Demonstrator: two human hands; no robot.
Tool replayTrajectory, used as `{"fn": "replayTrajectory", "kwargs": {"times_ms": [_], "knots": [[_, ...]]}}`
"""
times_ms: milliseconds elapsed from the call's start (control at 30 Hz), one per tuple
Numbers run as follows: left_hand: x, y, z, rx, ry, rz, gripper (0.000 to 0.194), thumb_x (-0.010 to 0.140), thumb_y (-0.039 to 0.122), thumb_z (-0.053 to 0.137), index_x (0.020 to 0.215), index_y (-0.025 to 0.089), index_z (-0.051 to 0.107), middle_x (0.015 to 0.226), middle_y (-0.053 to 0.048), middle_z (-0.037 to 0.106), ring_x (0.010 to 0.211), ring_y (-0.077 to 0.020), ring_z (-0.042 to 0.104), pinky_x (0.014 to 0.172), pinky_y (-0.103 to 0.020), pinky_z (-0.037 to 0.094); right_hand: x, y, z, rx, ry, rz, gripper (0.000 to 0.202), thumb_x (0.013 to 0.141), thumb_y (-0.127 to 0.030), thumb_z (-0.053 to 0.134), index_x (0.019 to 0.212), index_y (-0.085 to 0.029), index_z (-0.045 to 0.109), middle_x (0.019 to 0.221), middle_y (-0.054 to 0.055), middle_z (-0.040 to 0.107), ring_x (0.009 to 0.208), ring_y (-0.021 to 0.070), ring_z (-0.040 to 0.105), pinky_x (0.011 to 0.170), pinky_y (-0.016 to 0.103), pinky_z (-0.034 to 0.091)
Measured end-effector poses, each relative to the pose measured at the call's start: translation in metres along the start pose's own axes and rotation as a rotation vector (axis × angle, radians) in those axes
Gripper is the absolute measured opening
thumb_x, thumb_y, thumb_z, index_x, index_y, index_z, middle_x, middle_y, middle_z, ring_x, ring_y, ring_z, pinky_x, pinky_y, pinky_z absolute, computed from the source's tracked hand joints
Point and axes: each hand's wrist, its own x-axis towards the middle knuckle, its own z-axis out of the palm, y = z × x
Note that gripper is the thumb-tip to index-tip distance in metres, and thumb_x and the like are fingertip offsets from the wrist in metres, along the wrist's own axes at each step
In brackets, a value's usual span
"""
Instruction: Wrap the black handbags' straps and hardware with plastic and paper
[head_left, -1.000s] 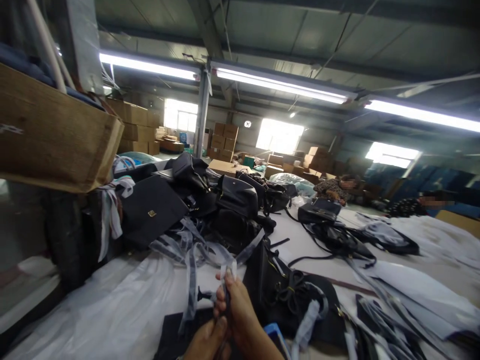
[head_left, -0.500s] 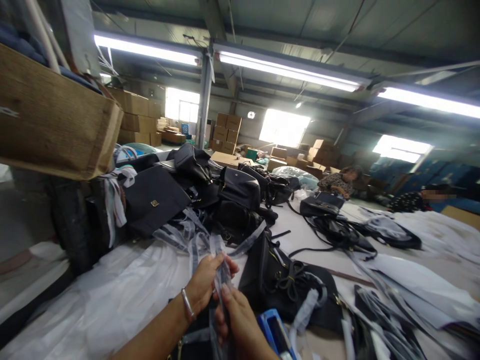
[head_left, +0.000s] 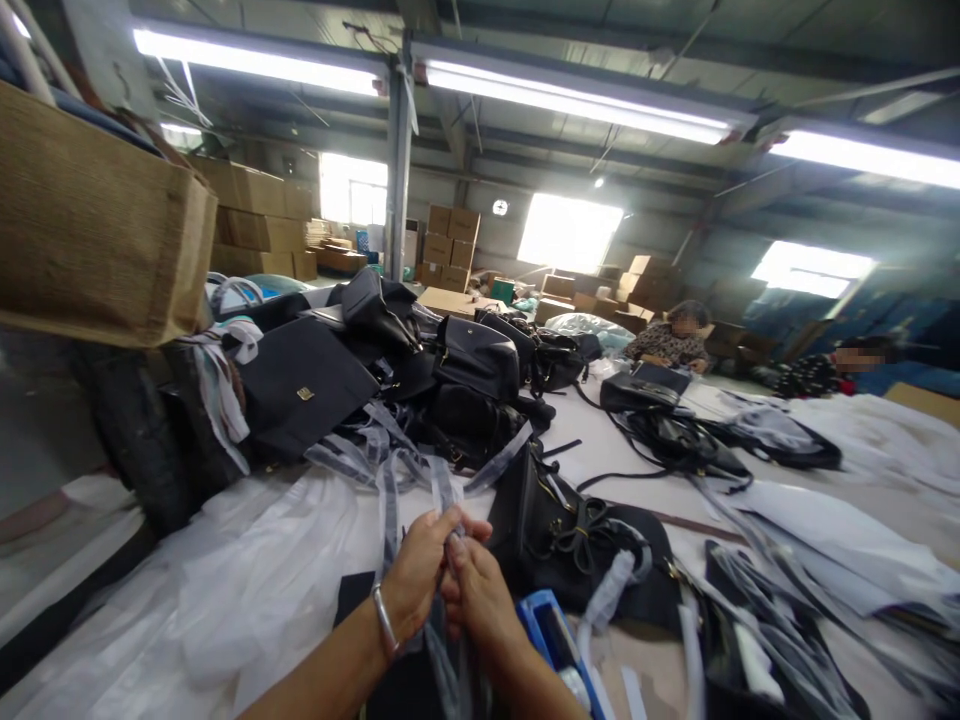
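Both hands meet low in the middle of the head view, closed on a strap in a clear plastic sleeve (head_left: 444,484). My left hand (head_left: 421,562), with a silver bangle at the wrist, pinches it near its upper run. Right against it, my right hand (head_left: 480,592) grips the same strap with the thumb on top. The strap's lower part hangs below my hands over a dark bag that is partly hidden. More plastic-sleeved straps (head_left: 360,455) lie beyond. To the right are a black handbag (head_left: 540,530) with a tied cord and a blue device or dispenser (head_left: 555,640).
Black bags (head_left: 476,350) are heaped across the table's far side. White sheets (head_left: 285,570) cover the left, and bundled straps (head_left: 780,620) lie at right. A brown fabric bag (head_left: 97,210) hangs at upper left. Two people (head_left: 671,335) sit across the table.
My right hand has slid up the strap to meet my left hand. The view has shifted slightly, and the person across the table sits more upright.
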Motion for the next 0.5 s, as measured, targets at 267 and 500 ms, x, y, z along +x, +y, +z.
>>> {"fn": "replayTrajectory", "kwargs": {"times_ms": [267, 500], "knots": [[0.011, 0.045, 0.001, 0.054, -0.108, -0.003, 0.044, 0.084, 0.045, 0.054, 0.107, 0.01, 0.068, 0.041, 0.003, 0.053, 0.029, -0.0139, 0.042, 0.029, -0.024, 0.033, 0.025, -0.04, 0.019, -0.041, -0.058, -0.189, 0.049, 0.082, -0.07, 0.049, 0.082, -0.021, 0.043, 0.049, -0.012, 0.038, 0.034, 0.005, 0.033, 0.034, 0.017, 0.033], [0.034, 0.135, 0.026, 0.037, -0.172, 0.376, 0.018, 0.079, 0.022, 0.068, 0.08, 0.004, 0.074, 0.081, -0.013, 0.075, 0.076, -0.0186, 0.069, 0.076, -0.024, 0.051, 0.026, -0.032, 0.012, -0.344, -0.089, -0.417, 0.027, 0.095, -0.044, 0.042, 0.085, -0.02, 0.049, 0.063, -0.004, 0.055, 0.052, 0.0105, 0.048, 0.052, 0.022, 0.039]]}}
